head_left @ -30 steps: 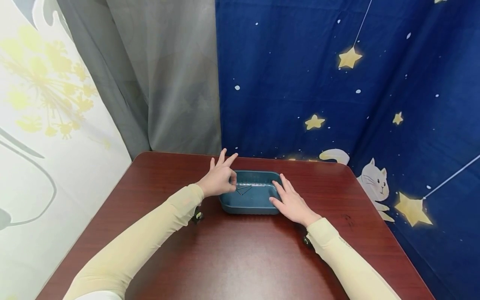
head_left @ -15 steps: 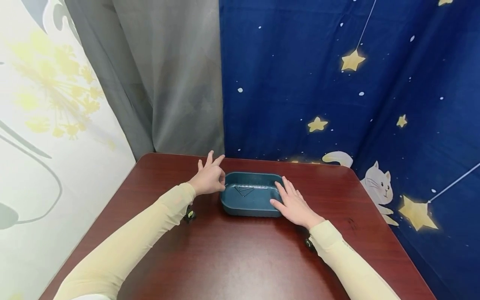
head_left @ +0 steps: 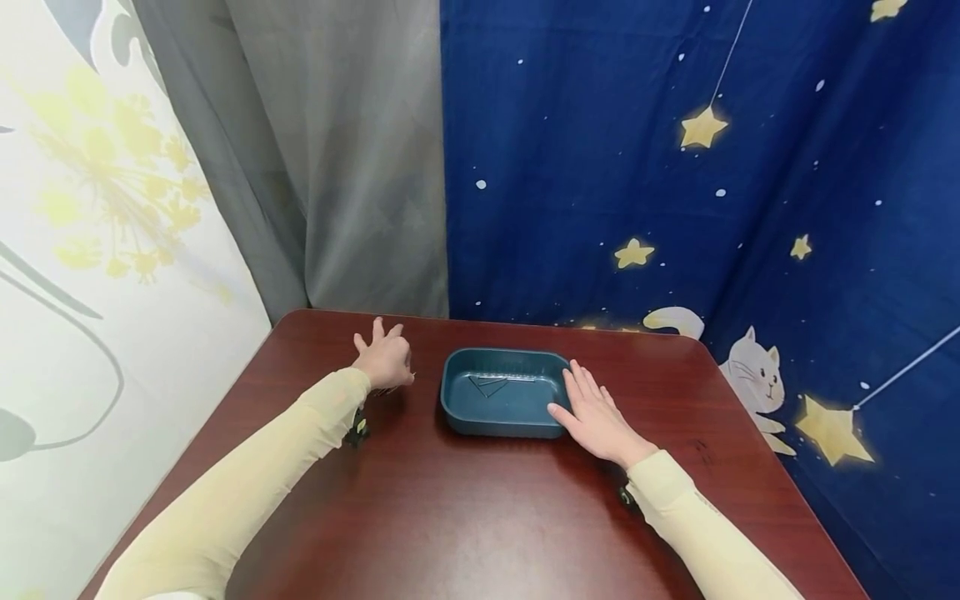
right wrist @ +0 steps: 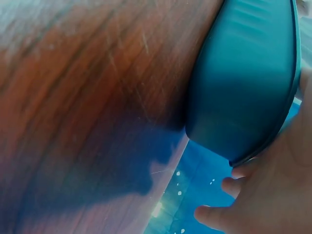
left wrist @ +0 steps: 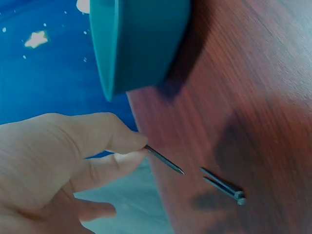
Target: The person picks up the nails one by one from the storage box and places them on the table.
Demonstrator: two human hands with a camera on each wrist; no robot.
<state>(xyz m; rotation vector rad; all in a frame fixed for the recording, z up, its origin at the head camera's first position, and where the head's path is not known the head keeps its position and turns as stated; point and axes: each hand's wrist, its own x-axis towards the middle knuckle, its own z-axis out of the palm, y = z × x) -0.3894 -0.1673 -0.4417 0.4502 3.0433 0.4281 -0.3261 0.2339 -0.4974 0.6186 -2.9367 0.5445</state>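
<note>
A dark metal nail (left wrist: 165, 160) is pinched between the thumb and index finger of my left hand (head_left: 384, 361), its point directed away from the fingertips. Two more nails (left wrist: 223, 186) lie side by side on the table, just beyond that point in the left wrist view. To the right of this hand sits a teal rectangular box (head_left: 504, 429) with rounded corners and an open top. Several nails (head_left: 489, 386) lie on its floor. My right hand (head_left: 600, 417) rests against the box's right end, fingers extended along the rim.
The box stands on a reddish-brown wooden table (head_left: 480, 517), toward its far edge. Behind the table hang a grey curtain (head_left: 367, 167) and a blue curtain (head_left: 555, 150) with stars. A white patterned panel (head_left: 112, 333) borders the left side.
My left hand has moved left from over the box to the table beside it, carrying the nail and coming lower. My right hand stays at the box's right end, fingers now straighter.
</note>
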